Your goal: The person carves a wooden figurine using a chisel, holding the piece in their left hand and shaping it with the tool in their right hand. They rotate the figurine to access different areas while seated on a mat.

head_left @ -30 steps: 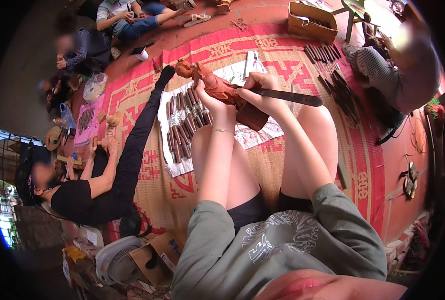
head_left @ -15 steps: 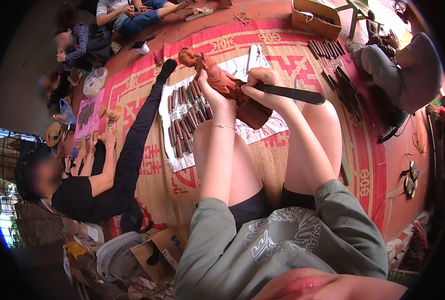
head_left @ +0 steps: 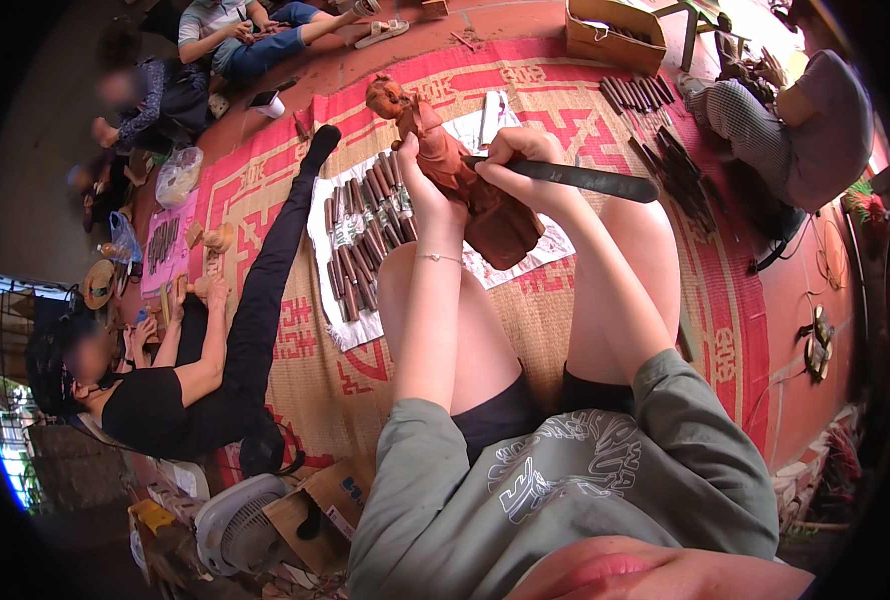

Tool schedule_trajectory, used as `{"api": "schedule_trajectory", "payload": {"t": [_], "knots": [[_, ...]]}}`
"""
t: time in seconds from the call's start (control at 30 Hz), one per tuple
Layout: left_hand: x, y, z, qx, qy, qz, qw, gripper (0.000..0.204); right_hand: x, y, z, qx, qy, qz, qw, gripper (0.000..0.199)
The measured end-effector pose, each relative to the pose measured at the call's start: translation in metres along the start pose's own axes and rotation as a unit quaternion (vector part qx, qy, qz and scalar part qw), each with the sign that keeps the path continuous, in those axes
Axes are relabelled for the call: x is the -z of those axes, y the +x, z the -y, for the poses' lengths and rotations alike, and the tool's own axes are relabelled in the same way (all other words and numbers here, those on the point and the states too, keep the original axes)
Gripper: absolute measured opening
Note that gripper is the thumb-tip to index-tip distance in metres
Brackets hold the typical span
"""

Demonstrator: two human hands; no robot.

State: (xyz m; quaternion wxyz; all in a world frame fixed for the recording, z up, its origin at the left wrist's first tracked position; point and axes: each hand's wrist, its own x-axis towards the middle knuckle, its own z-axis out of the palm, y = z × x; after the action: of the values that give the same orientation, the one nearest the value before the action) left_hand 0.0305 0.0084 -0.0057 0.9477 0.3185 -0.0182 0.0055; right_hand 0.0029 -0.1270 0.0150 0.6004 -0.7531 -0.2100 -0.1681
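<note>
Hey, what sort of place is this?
Probably a woodcarving workshop: the left hand holds a carved figure, the right hand a dark tool, and rows of brown-handled tools lie on a white cloth.

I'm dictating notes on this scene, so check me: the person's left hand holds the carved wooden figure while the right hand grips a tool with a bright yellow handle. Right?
Not quite: the head view shows that the handle is dark, not yellow. The left hand holds the carved wooden figure while the right hand grips the dark-handled tool.
</note>
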Motion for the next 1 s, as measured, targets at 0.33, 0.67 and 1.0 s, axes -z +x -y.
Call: {"api": "schedule_trajectory", "payload": {"t": [0.33, 0.67, 1.0], "knots": [[0.008, 0.006, -0.011, -0.037, 0.025, -0.011, 0.999, 0.045, 0.011, -0.008, 0.004, -0.043, 0.065, 0.029, 0.997, 0.018], [0.011, 0.006, -0.004, -0.003, 0.029, 0.044, 0.999, 0.041, -0.001, -0.001, -0.001, -0.029, 0.048, -0.001, 0.998, 0.015], [0.007, 0.003, -0.003, 0.017, 0.007, 0.040, 0.999, 0.040, -0.004, -0.006, -0.001, -0.021, 0.028, -0.014, 0.999, 0.017]]}}
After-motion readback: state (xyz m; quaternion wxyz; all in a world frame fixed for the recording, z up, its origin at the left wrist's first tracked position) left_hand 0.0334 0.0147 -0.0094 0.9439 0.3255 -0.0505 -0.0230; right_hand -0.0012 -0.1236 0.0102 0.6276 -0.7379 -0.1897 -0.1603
